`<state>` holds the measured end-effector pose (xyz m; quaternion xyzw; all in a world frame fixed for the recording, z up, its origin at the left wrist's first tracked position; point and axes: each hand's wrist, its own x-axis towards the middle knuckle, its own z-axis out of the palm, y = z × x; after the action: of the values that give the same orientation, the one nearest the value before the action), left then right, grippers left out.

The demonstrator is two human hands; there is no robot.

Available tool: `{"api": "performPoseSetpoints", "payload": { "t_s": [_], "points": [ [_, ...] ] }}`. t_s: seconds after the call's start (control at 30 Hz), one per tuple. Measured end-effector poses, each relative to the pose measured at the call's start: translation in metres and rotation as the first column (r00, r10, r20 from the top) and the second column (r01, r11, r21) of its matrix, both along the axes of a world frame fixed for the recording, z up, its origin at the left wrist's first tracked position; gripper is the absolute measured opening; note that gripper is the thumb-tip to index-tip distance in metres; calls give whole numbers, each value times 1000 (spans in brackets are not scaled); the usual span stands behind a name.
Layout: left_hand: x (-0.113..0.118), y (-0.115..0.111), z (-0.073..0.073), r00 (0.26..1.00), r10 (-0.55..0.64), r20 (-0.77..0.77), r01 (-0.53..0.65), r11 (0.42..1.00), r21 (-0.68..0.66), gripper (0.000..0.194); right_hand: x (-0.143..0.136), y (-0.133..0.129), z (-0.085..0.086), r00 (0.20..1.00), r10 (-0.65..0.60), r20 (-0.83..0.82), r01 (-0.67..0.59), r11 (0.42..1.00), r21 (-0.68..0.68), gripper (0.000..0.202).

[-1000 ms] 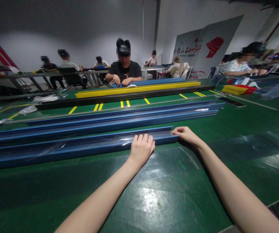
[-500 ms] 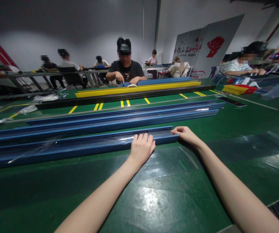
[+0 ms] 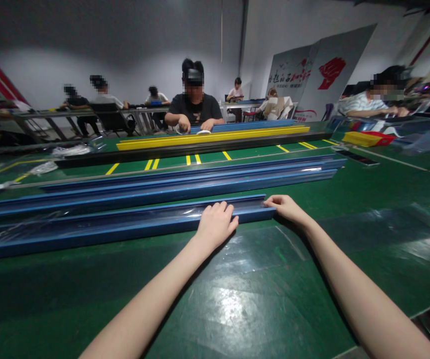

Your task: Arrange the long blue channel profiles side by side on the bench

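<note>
A long blue channel strip (image 3: 117,234) with raised side walls lies across the table in front of me. Clear plastic film (image 3: 13,231) runs inside it, wrinkled and glossy towards the left. My left hand (image 3: 217,224) rests over the near wall, its slightly spread fingers bent down into the channel and the thumb on the near side. At the strip's right end, my right hand (image 3: 282,207) is closed, thumb and fingertips pinched at the end of the film. Whether the channel's end is pinched too, I cannot tell.
More blue channels (image 3: 200,182) lie parallel just beyond, then a black strip (image 3: 200,148) and a yellow strip (image 3: 215,136). Clear sheet (image 3: 379,224) covers parts of the green table (image 3: 185,319). A phone (image 3: 357,157) lies at right. A co-worker (image 3: 193,107) sits opposite.
My left hand has slid slightly left along the channel. The film at the left end has sunk lower into the channel. My right hand stays in place.
</note>
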<state>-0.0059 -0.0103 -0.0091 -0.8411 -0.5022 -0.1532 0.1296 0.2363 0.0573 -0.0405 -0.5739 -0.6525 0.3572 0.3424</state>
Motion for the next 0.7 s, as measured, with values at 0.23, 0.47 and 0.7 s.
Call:
{"api": "performPoseSetpoints", "payload": {
  "t_s": [0.23,0.47,0.7],
  "points": [
    [-9,5,9,987,-37,159,59,989,-135,15,1,1,-1,1000,-9,20,9,1000,4,32],
    [-10,8,8,955,-42,293,98,979,-178,13,1,1,-2,1000,-12,21,12,1000,2,31],
    [-9,8,4,946,-22,322,77,984,-159,14,2,0,-2,999,-10,38,10,1000,11,29]
  ]
}}
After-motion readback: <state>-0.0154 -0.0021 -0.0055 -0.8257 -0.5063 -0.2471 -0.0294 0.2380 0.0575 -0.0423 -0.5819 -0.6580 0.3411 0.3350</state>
